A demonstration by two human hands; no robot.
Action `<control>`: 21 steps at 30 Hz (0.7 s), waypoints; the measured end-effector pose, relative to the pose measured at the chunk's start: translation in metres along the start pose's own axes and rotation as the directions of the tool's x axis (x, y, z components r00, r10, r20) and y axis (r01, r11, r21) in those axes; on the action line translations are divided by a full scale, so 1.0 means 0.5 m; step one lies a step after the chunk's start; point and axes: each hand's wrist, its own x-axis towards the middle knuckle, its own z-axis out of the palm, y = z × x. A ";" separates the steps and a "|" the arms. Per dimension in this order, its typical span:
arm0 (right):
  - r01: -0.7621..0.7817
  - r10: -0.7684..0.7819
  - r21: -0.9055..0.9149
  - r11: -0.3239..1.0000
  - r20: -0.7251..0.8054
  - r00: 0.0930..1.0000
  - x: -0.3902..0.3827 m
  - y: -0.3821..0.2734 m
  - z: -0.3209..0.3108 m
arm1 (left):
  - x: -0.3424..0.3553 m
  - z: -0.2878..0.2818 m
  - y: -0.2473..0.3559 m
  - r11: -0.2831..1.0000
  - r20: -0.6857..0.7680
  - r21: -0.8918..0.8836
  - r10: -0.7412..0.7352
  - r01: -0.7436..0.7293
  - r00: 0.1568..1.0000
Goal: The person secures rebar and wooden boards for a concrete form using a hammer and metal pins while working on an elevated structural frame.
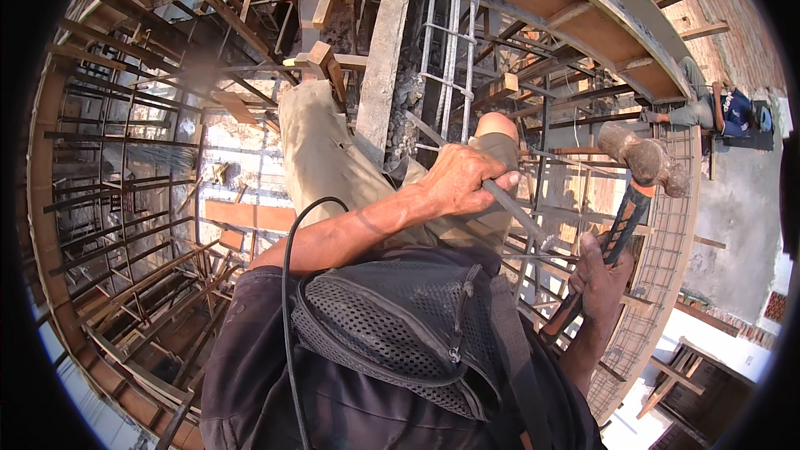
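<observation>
My left hand (467, 179) grips a long steel chisel (521, 215), whose far end reaches broken grey concrete (402, 133) beside a steel rebar cage (447, 29). The chisel's struck end, near my right hand, is worn pale. My right hand (596, 279) is closed round the dark handle of a hammer with a rusty head (642, 158), held up to the right of the chisel. A wooden formwork board (383, 50) runs along the concrete between my trousered legs. A black mesh bag (383, 325) with a cable beside it lies over my lap.
Timber props and beams (125, 167) fill the lower level on both sides, far below. Curved plywood formwork (575, 12) spans the top. A rebar mesh strip (671, 225) runs down the right. A co-worker (729, 117) in blue sits at the far right, near a grey concrete surface (733, 225).
</observation>
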 end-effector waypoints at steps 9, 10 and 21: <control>-0.137 0.129 0.115 0.984 0.074 0.989 0.053 0.049 -0.007 | 0.076 -0.053 -0.033 0.996 -0.062 -0.084 -0.029 0.024 0.998; -0.147 0.141 0.130 0.981 0.050 0.989 0.056 0.046 0.001 | 0.124 -0.079 -0.056 0.990 -0.196 -0.112 -0.104 0.083 0.975; -0.120 0.114 0.053 0.991 0.110 0.987 0.088 0.151 0.015 | 0.363 -0.331 -0.081 0.892 -0.666 -0.451 -0.314 -0.030 0.677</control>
